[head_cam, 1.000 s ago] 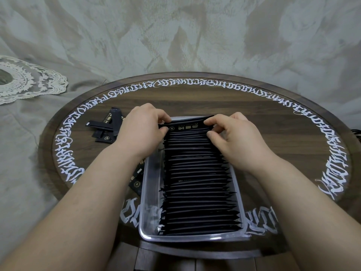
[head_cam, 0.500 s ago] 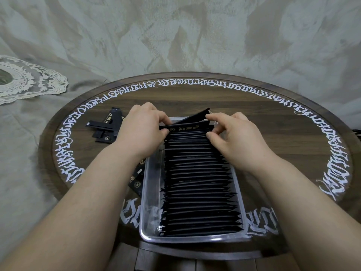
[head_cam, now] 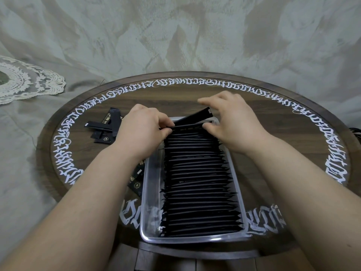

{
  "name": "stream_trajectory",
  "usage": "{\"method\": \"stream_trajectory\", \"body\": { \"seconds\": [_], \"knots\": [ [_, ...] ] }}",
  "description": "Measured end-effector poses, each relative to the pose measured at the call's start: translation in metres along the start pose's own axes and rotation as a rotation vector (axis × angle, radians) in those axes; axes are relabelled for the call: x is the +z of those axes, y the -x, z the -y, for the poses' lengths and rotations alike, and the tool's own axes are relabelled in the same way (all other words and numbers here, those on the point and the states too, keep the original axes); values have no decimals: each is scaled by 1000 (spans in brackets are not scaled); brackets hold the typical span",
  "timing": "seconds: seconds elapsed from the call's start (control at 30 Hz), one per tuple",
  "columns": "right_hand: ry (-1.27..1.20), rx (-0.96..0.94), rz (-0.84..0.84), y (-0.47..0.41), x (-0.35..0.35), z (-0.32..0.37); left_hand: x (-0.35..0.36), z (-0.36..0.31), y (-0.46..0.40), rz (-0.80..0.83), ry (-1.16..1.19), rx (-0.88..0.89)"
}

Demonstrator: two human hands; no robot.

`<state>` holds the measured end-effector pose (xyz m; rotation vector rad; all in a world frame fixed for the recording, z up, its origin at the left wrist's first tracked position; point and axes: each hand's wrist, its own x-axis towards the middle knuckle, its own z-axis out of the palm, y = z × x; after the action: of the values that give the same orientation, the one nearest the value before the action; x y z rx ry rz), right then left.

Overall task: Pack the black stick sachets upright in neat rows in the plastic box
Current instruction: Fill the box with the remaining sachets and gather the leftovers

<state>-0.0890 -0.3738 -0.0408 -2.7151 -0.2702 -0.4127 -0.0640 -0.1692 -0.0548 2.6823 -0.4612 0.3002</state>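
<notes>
Black sachets (head_cam: 197,182) stand on edge in one long row along the right side of the plastic box (head_cam: 151,194), which sits near the front of the round table (head_cam: 254,106). At the far end one sachet (head_cam: 193,117) has risen since half a second ago: it now tilts well above the row, right tip highest. The left hand (head_cam: 142,130) pinches its left end between thumb and fingertips; the right hand (head_cam: 232,122) has lifted, thumb against the row top, fingers spread and blurred. Judgement: the last sachet is being reseated, so the row is nearly full. Loose sachets (head_cam: 109,126) lie on the table to the left, others partly hidden under the left forearm. The box's far wall is obscured.
</notes>
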Motion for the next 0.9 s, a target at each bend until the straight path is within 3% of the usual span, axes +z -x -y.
{"method": "stream_trajectory", "body": {
  "seconds": [0.2, 0.43, 0.8, 0.9],
  "knots": [
    [128, -82, 96, -11, 2, 5, -1, 2, 1, -29, 63, 43],
    [-88, -6, 50, 10, -6, -3, -7, 2, 11, -83, 225, 73],
    [-124, -52, 222, 19, -10, -6, -5, 1, 21, 46, 175, 16],
    [-93, -60, 203, 21, -6, -7, -6, -1, 21, 68, 166, -16]
  ]
}}
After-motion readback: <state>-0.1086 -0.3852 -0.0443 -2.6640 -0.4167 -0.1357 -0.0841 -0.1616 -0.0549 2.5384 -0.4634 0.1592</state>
